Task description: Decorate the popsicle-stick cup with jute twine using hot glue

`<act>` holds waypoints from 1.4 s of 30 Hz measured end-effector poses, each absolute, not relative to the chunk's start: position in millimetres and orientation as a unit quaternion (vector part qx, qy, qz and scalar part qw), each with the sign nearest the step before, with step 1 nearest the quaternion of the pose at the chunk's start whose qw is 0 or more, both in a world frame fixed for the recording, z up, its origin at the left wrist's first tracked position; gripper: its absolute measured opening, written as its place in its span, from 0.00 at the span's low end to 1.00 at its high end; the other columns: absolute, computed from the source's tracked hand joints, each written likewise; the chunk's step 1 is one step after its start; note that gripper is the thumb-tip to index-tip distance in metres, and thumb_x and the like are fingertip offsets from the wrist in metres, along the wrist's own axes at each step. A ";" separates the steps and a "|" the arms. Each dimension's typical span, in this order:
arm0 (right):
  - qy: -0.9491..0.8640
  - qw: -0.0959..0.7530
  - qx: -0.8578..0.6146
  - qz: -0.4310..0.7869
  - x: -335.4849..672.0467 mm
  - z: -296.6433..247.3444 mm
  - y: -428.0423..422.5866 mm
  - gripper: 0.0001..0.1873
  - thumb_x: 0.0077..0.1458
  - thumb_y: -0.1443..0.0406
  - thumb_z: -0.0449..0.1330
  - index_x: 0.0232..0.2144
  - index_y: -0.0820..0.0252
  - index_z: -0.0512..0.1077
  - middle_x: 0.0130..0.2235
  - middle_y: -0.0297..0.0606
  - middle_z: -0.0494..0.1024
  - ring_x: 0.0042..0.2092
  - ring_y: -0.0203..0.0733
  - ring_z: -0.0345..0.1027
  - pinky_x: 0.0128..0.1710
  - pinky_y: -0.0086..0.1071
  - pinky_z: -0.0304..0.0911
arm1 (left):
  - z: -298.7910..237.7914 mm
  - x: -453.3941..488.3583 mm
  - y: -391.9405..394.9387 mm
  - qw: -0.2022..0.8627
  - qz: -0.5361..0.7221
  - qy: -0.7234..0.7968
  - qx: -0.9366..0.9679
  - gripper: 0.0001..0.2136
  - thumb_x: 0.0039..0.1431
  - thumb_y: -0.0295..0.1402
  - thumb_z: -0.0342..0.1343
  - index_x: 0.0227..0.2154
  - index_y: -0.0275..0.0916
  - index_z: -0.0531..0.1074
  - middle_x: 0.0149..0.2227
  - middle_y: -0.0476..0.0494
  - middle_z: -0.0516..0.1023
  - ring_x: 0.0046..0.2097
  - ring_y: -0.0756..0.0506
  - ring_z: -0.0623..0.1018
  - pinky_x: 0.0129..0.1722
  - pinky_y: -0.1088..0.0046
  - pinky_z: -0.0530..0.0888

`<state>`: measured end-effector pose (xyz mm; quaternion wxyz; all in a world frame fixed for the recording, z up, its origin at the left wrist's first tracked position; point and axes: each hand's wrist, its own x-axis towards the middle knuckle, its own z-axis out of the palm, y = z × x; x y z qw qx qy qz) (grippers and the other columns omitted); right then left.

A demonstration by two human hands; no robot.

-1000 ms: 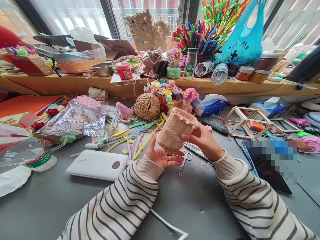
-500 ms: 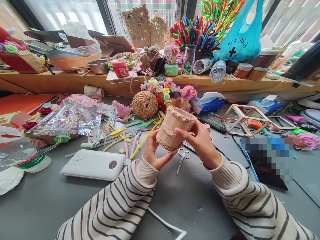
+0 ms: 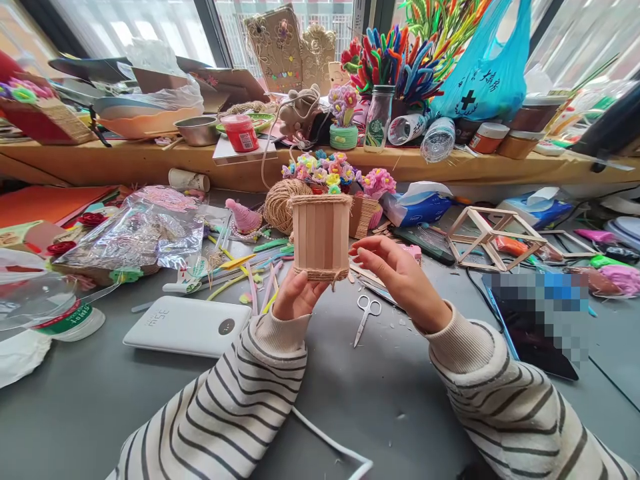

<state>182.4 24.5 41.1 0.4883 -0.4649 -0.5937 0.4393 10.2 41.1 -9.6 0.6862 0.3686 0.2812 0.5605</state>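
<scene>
My left hand (image 3: 296,297) holds a small pot made of upright wooden craft sticks (image 3: 321,233) from below, thumb at its lower edge. Twine is wrapped round the pot's top rim and its base, with a loose end hanging at the lower right. The pot stands upright in the air. Just right of it, my right hand (image 3: 400,280) is apart from the pot, fingers loosely bent and spread with nothing in them. Small scissors (image 3: 367,317) lie on the table below the hands. A ball of twine (image 3: 283,207) sits behind the pot, partly hidden by it.
A white power bank (image 3: 187,328) lies to the left, and a tablet (image 3: 530,333) to the right. Behind are a wooden stick frame (image 3: 495,240), a blue tissue pack (image 3: 417,203) and crocheted flowers (image 3: 325,170). A white cable (image 3: 333,447) crosses the front.
The pot has gone from tilted to upright and turned, showing plain sticks without the middle band. My right hand has let go and moved right; my left hand still holds it.
</scene>
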 end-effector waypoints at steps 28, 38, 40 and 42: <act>-0.498 0.498 -0.450 0.549 189.1 27.4 37.8 0.24 0.45 0.54 0.61 0.42 0.60 0.69 0.47 0.43 0.74 0.48 0.46 0.68 0.44 0.37 0.66 | -22.6 25.6 27.6 0.495 0.572 0.377 0.535 0.32 0.37 0.36 0.67 0.48 0.43 0.62 0.47 0.43 0.67 0.21 0.59 0.69 0.27 0.75 0.70; -0.479 0.512 -0.484 0.523 194.7 26.6 41.4 0.24 0.43 0.53 0.62 0.40 0.60 0.68 0.45 0.41 0.75 0.47 0.43 0.68 0.42 0.34 0.66 | -11.6 13.7 30.2 0.351 0.552 0.359 0.666 0.08 0.46 0.37 0.61 0.29 0.40 0.72 0.26 0.49 0.71 0.21 0.54 0.63 0.24 0.74 0.63; -0.483 0.509 -0.493 0.514 193.0 26.5 40.6 0.25 0.43 0.52 0.62 0.40 0.61 0.67 0.45 0.43 0.75 0.46 0.44 0.69 0.42 0.35 0.66 | -9.1 13.4 28.6 0.338 0.517 0.323 0.716 0.07 0.49 0.37 0.59 0.29 0.40 0.74 0.27 0.46 0.74 0.25 0.50 0.68 0.29 0.70 0.67; -0.494 0.505 -0.496 0.505 191.0 24.7 39.8 0.26 0.42 0.52 0.63 0.40 0.61 0.67 0.45 0.44 0.74 0.46 0.45 0.69 0.42 0.37 0.66 | -8.0 14.8 26.2 0.355 0.483 0.297 0.743 0.08 0.51 0.38 0.57 0.32 0.40 0.74 0.29 0.43 0.76 0.29 0.46 0.72 0.33 0.67 0.69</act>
